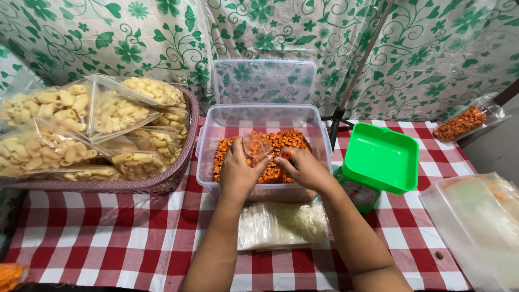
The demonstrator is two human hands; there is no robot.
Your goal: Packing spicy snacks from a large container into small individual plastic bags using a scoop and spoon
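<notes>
Checked cloth: one snack tub [319,135], left hand [238,172] and right hand [305,168] each clamped on one small bag [257,146].

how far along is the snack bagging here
Done: a basket heaped with sealed bags of pale snacks, plus one filled orange bag far right. In hand: left hand holds a small clear bag open, right hand pinches orange snacks. Left: the tub remains well stocked; empty bags wait.

Scale dial [358,193] under green tray [381,157]
</notes>
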